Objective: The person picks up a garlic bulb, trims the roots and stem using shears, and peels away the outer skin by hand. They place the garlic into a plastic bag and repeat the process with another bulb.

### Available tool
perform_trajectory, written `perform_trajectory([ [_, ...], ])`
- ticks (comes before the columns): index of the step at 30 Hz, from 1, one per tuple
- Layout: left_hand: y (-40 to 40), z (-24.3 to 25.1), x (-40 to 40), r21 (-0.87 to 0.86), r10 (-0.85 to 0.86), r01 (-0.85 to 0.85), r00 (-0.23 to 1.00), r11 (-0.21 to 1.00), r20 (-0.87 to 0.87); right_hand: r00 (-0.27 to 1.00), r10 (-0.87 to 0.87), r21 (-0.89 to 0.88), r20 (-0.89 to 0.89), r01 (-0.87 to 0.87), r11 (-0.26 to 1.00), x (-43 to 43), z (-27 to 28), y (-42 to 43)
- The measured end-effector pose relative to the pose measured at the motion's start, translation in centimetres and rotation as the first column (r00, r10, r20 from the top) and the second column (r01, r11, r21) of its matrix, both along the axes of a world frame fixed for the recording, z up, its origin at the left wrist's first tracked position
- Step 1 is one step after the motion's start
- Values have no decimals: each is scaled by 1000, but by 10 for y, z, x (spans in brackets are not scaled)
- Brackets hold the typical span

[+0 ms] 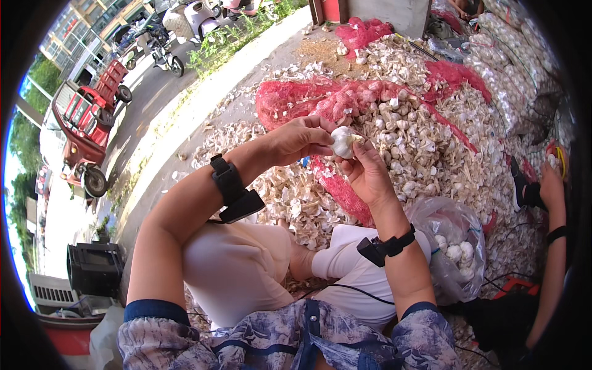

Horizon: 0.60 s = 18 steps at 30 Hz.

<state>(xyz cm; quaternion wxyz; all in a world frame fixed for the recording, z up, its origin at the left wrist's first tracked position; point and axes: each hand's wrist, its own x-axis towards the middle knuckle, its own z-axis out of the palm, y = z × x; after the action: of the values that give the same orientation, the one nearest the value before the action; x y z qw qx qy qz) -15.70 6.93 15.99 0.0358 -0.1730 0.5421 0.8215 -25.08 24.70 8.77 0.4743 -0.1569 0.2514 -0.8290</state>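
A white garlic bulb is held between my two hands, above a heap of garlic and loose skins. My left hand grips its left side between thumb and fingers. On the other side, the thumb and fingers of my right hand pinch the bulb near its pale stem end. Beyond them lies a red mesh bag with garlic in it. Unpeeled garlic bulbs are piled to the right of the hands. A clear plastic bag holding several white bulbs stands beside my right knee.
Loose garlic skins cover the ground around my feet. A co-worker's hand is at the far right, near full mesh sacks. A black cable crosses my lap. A red three-wheeler stands on the road at left.
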Motion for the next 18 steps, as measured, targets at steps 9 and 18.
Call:
perform_trajectory([
  [9, 0, -18, -14, -33, 25, -22, 996, 999, 84, 974, 106, -112, 200, -84, 990, -3, -6, -5],
  [18, 8, 7, -15, -201, 5, -5, 1000, 980, 0, 994, -87, -21, 62, 89, 996, -4, 7, -2],
])
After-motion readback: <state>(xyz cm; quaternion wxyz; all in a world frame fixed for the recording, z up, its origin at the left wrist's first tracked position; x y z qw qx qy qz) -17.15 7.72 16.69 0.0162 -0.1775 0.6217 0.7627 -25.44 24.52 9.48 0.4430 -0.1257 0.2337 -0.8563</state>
